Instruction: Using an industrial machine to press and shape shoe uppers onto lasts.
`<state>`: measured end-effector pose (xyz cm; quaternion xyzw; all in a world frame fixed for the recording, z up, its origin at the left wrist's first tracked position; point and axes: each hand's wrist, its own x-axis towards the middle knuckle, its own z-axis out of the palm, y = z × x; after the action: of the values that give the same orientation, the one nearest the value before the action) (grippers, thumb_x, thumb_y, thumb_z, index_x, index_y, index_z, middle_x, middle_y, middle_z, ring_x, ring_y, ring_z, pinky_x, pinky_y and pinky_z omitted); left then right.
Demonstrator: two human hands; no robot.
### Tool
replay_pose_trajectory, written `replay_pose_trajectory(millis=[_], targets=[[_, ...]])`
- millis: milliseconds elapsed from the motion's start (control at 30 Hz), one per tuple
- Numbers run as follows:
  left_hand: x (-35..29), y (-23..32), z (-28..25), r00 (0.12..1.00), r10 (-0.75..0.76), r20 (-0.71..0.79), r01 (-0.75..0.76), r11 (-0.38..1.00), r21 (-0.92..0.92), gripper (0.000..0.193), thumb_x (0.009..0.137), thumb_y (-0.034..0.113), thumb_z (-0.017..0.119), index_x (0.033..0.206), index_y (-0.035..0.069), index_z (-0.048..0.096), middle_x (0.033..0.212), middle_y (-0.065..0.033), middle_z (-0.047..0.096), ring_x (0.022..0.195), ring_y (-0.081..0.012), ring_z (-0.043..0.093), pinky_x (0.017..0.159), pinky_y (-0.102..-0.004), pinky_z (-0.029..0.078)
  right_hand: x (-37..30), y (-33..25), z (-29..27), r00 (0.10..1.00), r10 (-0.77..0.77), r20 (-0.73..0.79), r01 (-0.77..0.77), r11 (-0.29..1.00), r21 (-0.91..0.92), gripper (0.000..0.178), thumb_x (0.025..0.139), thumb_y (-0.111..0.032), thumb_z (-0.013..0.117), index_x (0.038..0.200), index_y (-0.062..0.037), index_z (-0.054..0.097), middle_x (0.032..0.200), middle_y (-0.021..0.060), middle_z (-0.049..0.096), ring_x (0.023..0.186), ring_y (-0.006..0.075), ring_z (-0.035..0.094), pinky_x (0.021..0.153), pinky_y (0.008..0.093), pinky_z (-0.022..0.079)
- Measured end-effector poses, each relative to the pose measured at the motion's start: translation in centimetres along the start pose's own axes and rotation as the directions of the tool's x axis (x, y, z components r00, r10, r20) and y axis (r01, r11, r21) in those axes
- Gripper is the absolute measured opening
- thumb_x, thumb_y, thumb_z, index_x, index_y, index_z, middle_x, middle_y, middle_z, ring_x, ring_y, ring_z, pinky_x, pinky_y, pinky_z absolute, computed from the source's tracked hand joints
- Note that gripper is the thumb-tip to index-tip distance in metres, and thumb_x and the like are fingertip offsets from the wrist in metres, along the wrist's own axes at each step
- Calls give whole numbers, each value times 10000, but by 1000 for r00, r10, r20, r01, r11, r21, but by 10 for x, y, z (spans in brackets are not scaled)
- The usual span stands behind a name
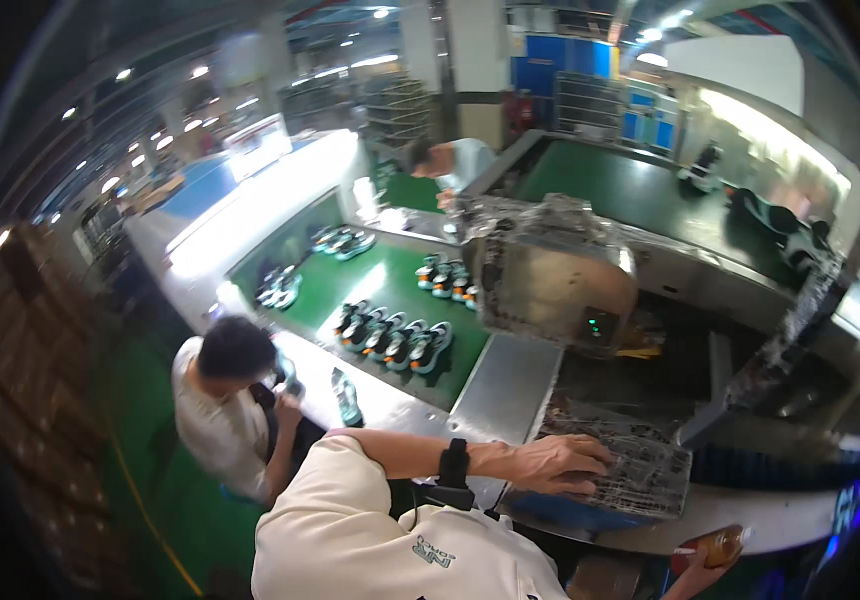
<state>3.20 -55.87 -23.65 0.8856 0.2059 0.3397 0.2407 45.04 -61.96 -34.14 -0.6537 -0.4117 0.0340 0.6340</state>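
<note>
My left hand (562, 465) lies with its fingers stretched out on a dark, plastic-wrapped surface (645, 475) beside the conveyor. A black band circles that wrist. Down at the lower right, my right hand (692, 578) is closed around a bottle (722, 547) of amber liquid with a red part near the hand. The bottle is tilted, and part of it is hidden by my fingers. Just beyond my left hand stands a plastic-wrapped machine box (555, 285) with small green lights.
Rows of sneakers (395, 338) stand on a green conveyor belt (390, 275) to the left. A single shoe (346, 397) lies on its metal edge. One co-worker (230, 400) handles a shoe there; another person (455, 165) bends at the far side. More shoes (770, 212) sit on a second belt.
</note>
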Motion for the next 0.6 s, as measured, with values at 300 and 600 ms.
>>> replay_pose_trajectory(millis=[300,600], targets=[[122,75,-75,947,308,97,-297,949,-108,431,911,186,653,1295,12,563,1077,-186,589,772,-276,660,636,-357,556,-50,-183,48,836,-95,540,-125,926,356,827,499,-205,941,1205,-25,549,1127,85,622,1014,160,599,925,311,474],[142,60,-82,811,465,356,-399,884,-245,411,886,138,671,1259,8,557,871,-134,583,666,-278,619,549,-369,511,-72,-214,58,812,-97,576,-123,935,331,769,589,-259,910,1207,22,548,1111,106,608,1028,171,595,924,308,482]])
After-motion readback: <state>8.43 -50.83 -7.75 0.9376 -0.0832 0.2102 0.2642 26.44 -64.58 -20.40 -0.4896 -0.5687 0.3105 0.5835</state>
